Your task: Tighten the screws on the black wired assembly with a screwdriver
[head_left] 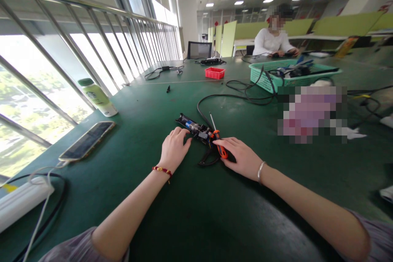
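An opened black handheld device (202,135) lies on the green table, its blue cylinder, small parts and wires exposed. My left hand (174,147) is at its left edge, fingers bent and thumb held apart; the index fingertip meets the housing or comes very close to it. Between the thumb and fingers of my right hand (242,157) is the orange and black handle of a screwdriver (222,151). Its metal shaft points away from me, over the device's right end. Just below, a black curved piece (206,161) rests on the table, partly hidden by the device.
A black cord runs from the device towards a green basket (264,78) of tools and cables. Farther back are a small red tray (215,73) and a seated person (272,43). At left lie a phone (87,141) and a bottle (98,97) beside the railing.
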`<state>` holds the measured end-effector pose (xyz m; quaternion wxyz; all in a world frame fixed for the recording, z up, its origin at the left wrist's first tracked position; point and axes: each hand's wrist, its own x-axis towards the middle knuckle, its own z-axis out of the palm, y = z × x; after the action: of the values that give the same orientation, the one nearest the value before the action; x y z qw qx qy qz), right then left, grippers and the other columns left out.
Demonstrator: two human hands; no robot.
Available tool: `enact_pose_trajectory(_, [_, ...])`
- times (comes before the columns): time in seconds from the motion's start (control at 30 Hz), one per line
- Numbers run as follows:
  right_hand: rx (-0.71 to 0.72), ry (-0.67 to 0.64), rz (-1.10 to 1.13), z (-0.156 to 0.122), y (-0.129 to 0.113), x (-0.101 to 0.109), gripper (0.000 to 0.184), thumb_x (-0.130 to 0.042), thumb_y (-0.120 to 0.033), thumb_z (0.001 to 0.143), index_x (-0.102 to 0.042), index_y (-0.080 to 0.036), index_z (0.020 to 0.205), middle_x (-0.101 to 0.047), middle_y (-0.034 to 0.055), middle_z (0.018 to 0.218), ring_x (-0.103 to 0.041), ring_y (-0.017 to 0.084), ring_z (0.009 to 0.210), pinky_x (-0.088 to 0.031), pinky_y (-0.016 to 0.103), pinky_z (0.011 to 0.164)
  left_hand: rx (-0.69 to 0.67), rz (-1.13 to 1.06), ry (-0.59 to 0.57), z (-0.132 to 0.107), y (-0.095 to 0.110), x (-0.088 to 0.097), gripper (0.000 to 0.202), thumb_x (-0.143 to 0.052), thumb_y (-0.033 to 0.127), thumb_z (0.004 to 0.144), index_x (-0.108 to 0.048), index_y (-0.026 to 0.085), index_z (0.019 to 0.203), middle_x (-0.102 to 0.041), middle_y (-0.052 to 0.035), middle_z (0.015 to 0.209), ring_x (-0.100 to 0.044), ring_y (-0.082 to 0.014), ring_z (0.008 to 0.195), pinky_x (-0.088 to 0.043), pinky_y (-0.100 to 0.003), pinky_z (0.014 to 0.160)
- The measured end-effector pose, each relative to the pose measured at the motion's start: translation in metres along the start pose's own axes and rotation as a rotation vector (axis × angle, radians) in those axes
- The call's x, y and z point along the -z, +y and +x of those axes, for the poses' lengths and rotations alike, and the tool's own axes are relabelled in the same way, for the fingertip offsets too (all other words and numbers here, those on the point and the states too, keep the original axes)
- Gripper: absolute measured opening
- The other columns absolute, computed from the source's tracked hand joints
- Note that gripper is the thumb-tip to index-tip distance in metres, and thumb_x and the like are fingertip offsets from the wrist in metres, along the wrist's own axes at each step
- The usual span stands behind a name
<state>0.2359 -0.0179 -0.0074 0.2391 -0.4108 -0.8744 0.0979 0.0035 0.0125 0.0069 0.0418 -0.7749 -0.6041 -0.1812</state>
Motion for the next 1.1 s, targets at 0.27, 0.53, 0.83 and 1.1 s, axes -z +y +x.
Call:
enact_pose_trajectory(0.27, [-0.012,-0.010,-0.007,0.000,-0.002,0.001,0.048,-0.053,-0.017,0.080,-0.051,-0.014,0.127,-0.060,0.0124,0.121,-0.051,0.026,0.112,-0.042,0.048,0.098,-0.005,-0.040,-0.005,0.004,0.005,-0.006,0.014,-0.054,0.023,0.086,-0.066,0.020,0.093,-0.063,-0.0040,0.096,-0.057,-0.0216,0.093,-0.046,-0.034,0.081])
enact_pose_trajectory(0.53, [-0.008,-0.001,-0.001,0.000,-0.002,0.001,0.047,-0.052,-0.017,0.080,-0.050,-0.017,0.127,-0.061,0.0123,0.121,-0.052,0.026,0.112,-0.043,0.049,0.096,-0.137,0.097,-0.037,0.005,0.006,-0.003,0.016,-0.046,0.013,0.088,-0.061,0.015,0.089,-0.062,-0.0076,0.095,-0.057,-0.0212,0.090,-0.047,-0.033,0.080])
enact_pose_trajectory(0.83, [-0.008,-0.022,-0.002,0.001,-0.002,0.002,0.048,-0.052,-0.016,0.080,-0.050,-0.014,0.128,-0.060,0.0125,0.122,-0.051,0.026,0.113,-0.042,0.048,0.098,-0.108,0.124,-0.087,-0.002,0.008,0.008,0.014,-0.046,0.009,0.085,-0.058,0.016,0.088,-0.062,-0.0051,0.089,-0.058,-0.0188,0.084,-0.047,-0.028,0.070])
enact_pose_trajectory(1.1, [-0.007,-0.004,-0.007,0.001,-0.002,0.001,0.047,-0.052,-0.017,0.079,-0.051,-0.017,0.127,-0.060,0.0119,0.121,-0.052,0.026,0.113,-0.043,0.047,0.096,-0.181,-0.176,0.169,-0.005,0.014,0.005,0.018,-0.048,0.012,0.086,-0.062,0.018,0.095,-0.063,-0.0046,0.094,-0.060,-0.0170,0.089,-0.049,-0.027,0.074])
